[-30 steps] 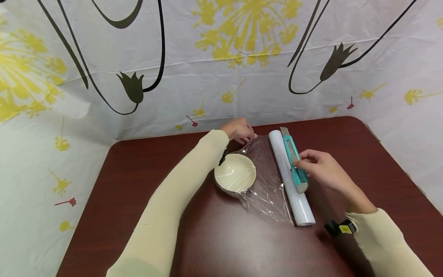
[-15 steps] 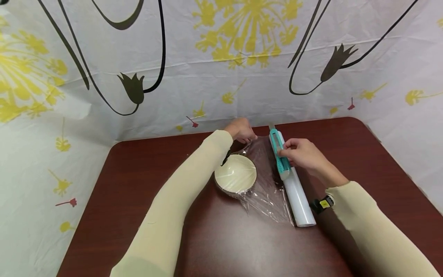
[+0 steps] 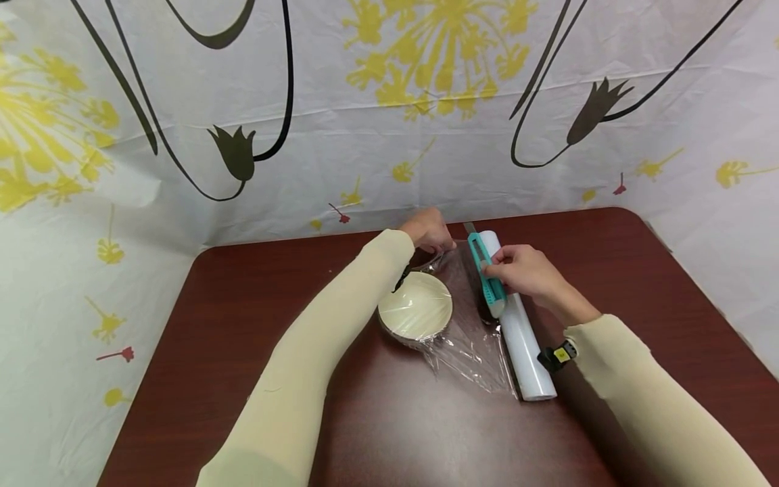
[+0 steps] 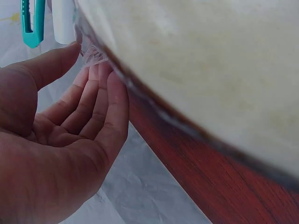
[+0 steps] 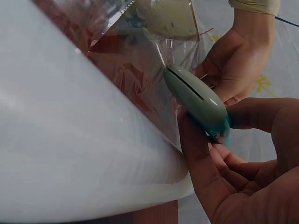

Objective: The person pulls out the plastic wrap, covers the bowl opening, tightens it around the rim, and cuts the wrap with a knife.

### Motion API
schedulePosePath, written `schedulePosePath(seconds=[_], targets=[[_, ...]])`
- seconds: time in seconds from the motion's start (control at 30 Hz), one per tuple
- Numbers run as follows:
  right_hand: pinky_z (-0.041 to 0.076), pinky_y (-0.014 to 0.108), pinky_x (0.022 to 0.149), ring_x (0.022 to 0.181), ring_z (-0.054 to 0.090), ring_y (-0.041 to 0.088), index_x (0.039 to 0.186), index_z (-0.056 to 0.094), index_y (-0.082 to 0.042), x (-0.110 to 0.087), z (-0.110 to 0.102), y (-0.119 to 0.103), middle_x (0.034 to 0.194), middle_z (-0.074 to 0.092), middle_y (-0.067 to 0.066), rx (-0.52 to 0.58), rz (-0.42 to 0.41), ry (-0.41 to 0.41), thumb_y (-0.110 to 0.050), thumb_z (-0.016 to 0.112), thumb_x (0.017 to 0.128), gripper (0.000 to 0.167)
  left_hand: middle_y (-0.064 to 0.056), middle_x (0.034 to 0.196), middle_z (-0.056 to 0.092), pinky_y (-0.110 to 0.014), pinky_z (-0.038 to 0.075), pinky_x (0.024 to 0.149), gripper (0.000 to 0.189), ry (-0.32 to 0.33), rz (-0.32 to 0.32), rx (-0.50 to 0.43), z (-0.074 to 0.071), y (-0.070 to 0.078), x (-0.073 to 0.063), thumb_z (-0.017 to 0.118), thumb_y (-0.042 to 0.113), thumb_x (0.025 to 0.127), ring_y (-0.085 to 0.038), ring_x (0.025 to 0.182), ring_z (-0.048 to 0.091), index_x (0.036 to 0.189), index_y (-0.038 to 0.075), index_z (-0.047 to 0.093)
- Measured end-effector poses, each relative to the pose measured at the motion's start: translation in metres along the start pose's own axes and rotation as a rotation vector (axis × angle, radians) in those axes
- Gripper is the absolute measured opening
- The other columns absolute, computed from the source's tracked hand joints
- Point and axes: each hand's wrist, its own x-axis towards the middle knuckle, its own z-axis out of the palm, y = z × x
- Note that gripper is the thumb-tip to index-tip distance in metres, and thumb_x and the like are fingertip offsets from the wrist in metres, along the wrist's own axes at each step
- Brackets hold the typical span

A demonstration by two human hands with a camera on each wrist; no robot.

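Note:
My left hand (image 3: 432,231) pinches a bunched edge of clear plastic wrap (image 4: 95,56) behind the bowl, thumb against the fingers. The cream bowl (image 3: 416,308) stands on the table with the wrap stretched over its mouth. From the bowl the wrap (image 3: 465,338) runs right to a white roll (image 3: 528,352). My right hand (image 3: 526,270) holds a teal utility knife (image 3: 485,274) between thumb and fingers, its blade out and pointing to the back. The knife is over the wrap, along the roll's left side. In the right wrist view the knife's grey end (image 5: 198,95) faces the camera.
The dark red wooden table (image 3: 255,325) reaches back to a white patterned sheet (image 3: 365,149). A strapped wrist camera (image 3: 556,355) sits on my right wrist, close beside the roll's near end.
My right hand has brought the knife leftward, from over the roll's right side to the wrap left of the roll. My left hand has stayed nearly in place, holding the wrap.

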Motion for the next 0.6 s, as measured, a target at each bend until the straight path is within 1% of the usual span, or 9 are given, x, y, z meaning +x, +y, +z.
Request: schedulePosePath(seconds=[0.13, 0.23, 0.37, 0.43, 0.53, 0.6], targets=[[0.059, 0.030, 0.068, 0.080, 0.061, 0.016, 0.108, 0.065, 0.003, 0.0011, 0.0007, -0.0007, 0.086, 0.062, 0.004, -0.017, 0.000, -0.001, -0.024, 0.074, 0.103, 0.029, -0.003, 0.082, 0.073, -0.030, 0.063, 0.082, 0.014, 0.005, 0.004, 0.007, 0.0005, 0.0010, -0.0006, 0.078, 0.015, 0.103, -0.016, 0.078, 0.069, 0.094, 0.003, 0.080], [0.058, 0.030, 0.065, 0.076, 0.060, 0.015, 0.106, 0.066, 0.002, 0.0016, 0.0020, -0.0019, 0.084, 0.062, 0.003, -0.043, -0.007, 0.004, -0.025, 0.075, 0.104, 0.028, -0.005, 0.081, 0.073, -0.032, 0.063, 0.081, 0.015, 0.016, 0.014, 0.011, 0.0020, 0.0012, -0.0012, 0.078, 0.014, 0.103, -0.017, 0.077, 0.068, 0.097, 0.002, 0.081], [0.053, 0.031, 0.062, 0.068, 0.058, 0.014, 0.102, 0.067, 0.000, 0.0020, 0.0035, -0.0029, 0.075, 0.060, 0.000, -0.100, -0.023, 0.014, -0.027, 0.074, 0.104, 0.028, -0.005, 0.081, 0.072, -0.033, 0.062, 0.082, 0.019, 0.026, 0.037, 0.033, 0.0038, 0.0005, -0.0006, 0.077, 0.017, 0.105, -0.019, 0.079, 0.068, 0.097, 0.001, 0.083], [0.049, 0.033, 0.061, 0.065, 0.055, 0.015, 0.100, 0.068, 0.000, 0.0021, 0.0036, -0.0027, 0.070, 0.058, -0.002, -0.133, -0.034, 0.018, -0.028, 0.073, 0.105, 0.028, -0.003, 0.085, 0.072, -0.034, 0.062, 0.083, 0.018, 0.031, 0.053, 0.036, 0.0042, 0.0000, 0.0000, 0.075, 0.016, 0.106, -0.020, 0.082, 0.068, 0.100, 0.001, 0.083], [0.046, 0.034, 0.061, 0.063, 0.053, 0.015, 0.097, 0.069, -0.001, 0.0021, 0.0039, -0.0028, 0.067, 0.056, -0.003, -0.170, -0.046, 0.025, -0.029, 0.073, 0.106, 0.029, -0.003, 0.090, 0.071, -0.035, 0.063, 0.085, 0.015, 0.044, 0.074, 0.027, 0.0053, -0.0006, 0.0008, 0.073, 0.011, 0.105, -0.023, 0.087, 0.070, 0.107, 0.001, 0.084], [0.045, 0.035, 0.061, 0.062, 0.053, 0.015, 0.096, 0.069, -0.002, 0.0023, 0.0043, -0.0027, 0.066, 0.055, -0.003, -0.186, -0.048, 0.028, -0.030, 0.073, 0.106, 0.030, -0.003, 0.092, 0.071, -0.037, 0.063, 0.087, 0.016, 0.047, 0.089, 0.023, 0.0058, -0.0009, 0.0014, 0.071, 0.008, 0.105, -0.024, 0.089, 0.071, 0.110, 0.000, 0.084]])
